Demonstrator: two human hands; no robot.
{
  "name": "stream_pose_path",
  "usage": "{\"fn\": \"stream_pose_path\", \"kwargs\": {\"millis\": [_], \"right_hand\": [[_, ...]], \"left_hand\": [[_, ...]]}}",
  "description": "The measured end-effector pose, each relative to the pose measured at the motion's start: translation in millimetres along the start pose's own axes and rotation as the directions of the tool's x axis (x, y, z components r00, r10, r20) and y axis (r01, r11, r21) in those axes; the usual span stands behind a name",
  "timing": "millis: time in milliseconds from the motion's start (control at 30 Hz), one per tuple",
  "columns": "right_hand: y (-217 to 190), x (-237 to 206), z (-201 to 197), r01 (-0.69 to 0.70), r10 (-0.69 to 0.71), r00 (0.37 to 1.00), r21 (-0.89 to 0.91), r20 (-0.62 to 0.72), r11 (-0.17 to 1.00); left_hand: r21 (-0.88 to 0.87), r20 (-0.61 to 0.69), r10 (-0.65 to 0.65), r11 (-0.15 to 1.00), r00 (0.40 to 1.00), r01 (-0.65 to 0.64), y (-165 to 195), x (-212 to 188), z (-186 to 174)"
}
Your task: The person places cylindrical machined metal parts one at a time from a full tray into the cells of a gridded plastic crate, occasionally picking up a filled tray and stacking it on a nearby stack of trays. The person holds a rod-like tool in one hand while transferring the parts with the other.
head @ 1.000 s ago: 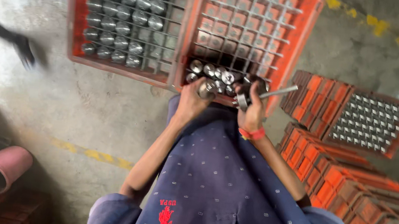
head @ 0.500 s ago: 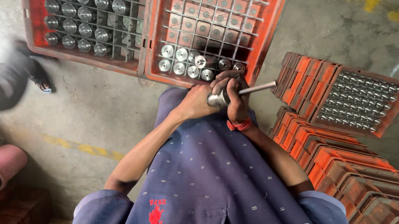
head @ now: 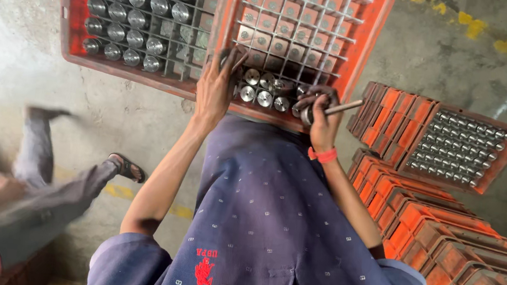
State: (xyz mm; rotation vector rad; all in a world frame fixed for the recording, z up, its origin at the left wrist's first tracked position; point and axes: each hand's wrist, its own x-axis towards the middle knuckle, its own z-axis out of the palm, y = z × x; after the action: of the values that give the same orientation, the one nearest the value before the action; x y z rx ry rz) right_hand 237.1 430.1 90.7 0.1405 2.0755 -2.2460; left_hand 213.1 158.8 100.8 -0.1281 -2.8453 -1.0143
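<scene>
**Hands at the orange crate of steel cylinders**

Head view, looking straight down over a blue patterned shirt [head: 269, 227]. Left hand [head: 215, 87] laid on the near edge of the orange gridded crate [head: 367, 41], fingers spread and resting against the grid, holding nothing visible. Right hand [head: 320, 115] curled shut around a metal cylinder with a thin rod [head: 341, 108] sticking out to the right, held just above the crate's near rim; red band on that wrist. Row of shiny steel cylinders [head: 263, 89] standing in the crate's nearest cells, between the two hands; remaining cells bare. Second crate [head: 68, 13] just beside on the left, mostly filled with the same cylinders. Stack of orange crates [head: 447, 228] to the right, the top one tilted and packed with small steel pieces. Another person's leg and sandal [head: 126, 167] lower left, blurred, well apart from the hands. Bare concrete floor [head: 14, 64] below.
</scene>
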Motion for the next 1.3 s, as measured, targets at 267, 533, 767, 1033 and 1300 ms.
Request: {"fn": "stream_pose_path", "kwargs": {"millis": [267,533,767,1033,1300], "right_hand": [[-4.9,17.8,39.7,0.141,-0.04,0.984,-0.611,0.175,0.779],[5.4,40.7,48.8,0.444,-0.218,0.893,-0.691,0.393,0.571],[11.7,25.4,44.3,0.088,-0.099,0.974,-0.061,-0.205,0.994],[10.0,-11.1,29.1,-0.041,0.246,0.865,0.429,-0.437,0.903],[-5.0,-11.6,47.5,-0.13,0.296,0.922,0.52,-0.249,0.844]], "left_hand": [[-0.339,-0.049,-0.209,0.924,0.977,0.18,-26.0,9.1,-11.4],[0.118,-0.196,-0.214,0.964,0.957,0.239,-94.8,56.9,-46.0],[0.227,-0.072,-0.193,0.952,0.979,0.204,-109.2,86.7,-42.5],[-0.885,-0.008,-0.287,0.447,0.958,0.127,-81.1,25.2,-81.5],[-0.564,0.29,-0.332,0.698,0.897,0.441,24.0,-36.0,26.7]]}}
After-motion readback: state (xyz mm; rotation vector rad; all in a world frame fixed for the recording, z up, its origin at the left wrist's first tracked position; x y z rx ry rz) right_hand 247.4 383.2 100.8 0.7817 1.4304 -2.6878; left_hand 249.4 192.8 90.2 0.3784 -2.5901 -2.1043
